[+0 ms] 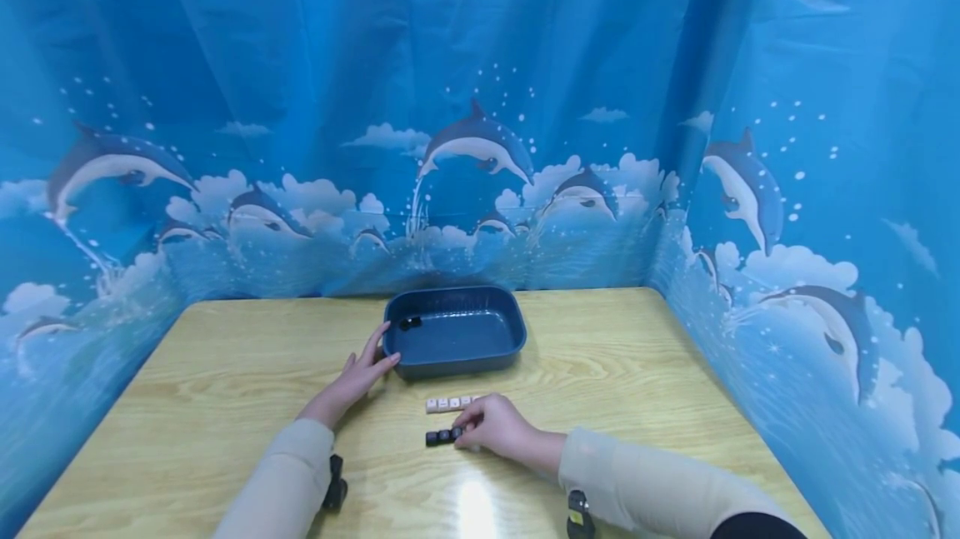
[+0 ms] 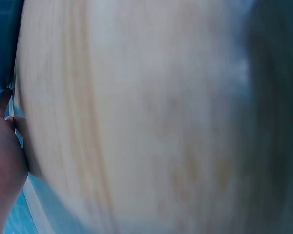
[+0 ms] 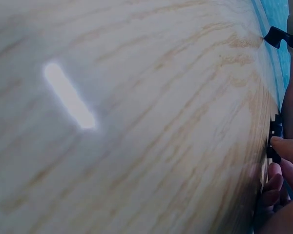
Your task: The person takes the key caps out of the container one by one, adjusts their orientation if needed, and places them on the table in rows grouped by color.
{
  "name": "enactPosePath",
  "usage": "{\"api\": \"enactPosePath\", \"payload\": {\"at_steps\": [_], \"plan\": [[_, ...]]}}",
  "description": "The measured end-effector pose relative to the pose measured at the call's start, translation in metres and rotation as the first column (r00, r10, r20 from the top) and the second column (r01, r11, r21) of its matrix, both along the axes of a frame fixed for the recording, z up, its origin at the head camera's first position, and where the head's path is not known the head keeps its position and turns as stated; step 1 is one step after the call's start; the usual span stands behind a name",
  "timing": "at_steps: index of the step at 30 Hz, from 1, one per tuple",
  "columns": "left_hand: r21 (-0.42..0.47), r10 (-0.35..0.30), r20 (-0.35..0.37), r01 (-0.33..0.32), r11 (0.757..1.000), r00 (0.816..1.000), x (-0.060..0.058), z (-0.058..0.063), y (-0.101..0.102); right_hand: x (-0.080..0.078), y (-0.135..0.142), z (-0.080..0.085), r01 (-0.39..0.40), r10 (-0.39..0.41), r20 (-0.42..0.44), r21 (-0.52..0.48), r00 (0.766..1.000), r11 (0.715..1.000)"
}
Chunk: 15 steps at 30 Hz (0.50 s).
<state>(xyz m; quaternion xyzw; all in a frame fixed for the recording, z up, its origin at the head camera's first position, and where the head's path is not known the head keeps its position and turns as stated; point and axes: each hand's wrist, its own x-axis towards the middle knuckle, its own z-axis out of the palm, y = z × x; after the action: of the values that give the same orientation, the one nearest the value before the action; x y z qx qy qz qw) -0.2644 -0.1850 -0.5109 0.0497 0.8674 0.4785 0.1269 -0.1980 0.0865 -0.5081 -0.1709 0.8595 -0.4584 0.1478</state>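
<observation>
A dark blue rectangular basin (image 1: 465, 341) stands at the back middle of the wooden table, with a couple of small black keycaps (image 1: 410, 323) inside at its left end. My left hand (image 1: 358, 378) rests against the basin's left side, fingers extended. In front of the basin lies a row of white keycaps (image 1: 448, 404), partly covered by my right hand (image 1: 501, 426). Nearer to me is a row of black keycaps (image 1: 442, 437); my right thumb and fingers pinch its right end. The right wrist view shows the black keycaps (image 3: 275, 127) beside the fingertips, at the frame's edge.
The table (image 1: 247, 372) has a pale wood-grain top with a bright light reflection near its front. A blue dolphin-print curtain (image 1: 345, 106) hangs behind it and along the sides. Both wrists wear black camera straps (image 1: 335, 485).
</observation>
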Motion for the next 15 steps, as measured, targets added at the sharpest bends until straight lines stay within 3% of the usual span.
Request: {"api": "enactPosePath", "payload": {"at_steps": [15], "plan": [[0.02, -0.024, -0.037, 0.025, 1.0, 0.999, -0.0002, -0.0009, -0.0006, 0.0003, 0.0001, 0.0002, -0.021, 0.021, 0.002, -0.015, 1.0, 1.0]]}}
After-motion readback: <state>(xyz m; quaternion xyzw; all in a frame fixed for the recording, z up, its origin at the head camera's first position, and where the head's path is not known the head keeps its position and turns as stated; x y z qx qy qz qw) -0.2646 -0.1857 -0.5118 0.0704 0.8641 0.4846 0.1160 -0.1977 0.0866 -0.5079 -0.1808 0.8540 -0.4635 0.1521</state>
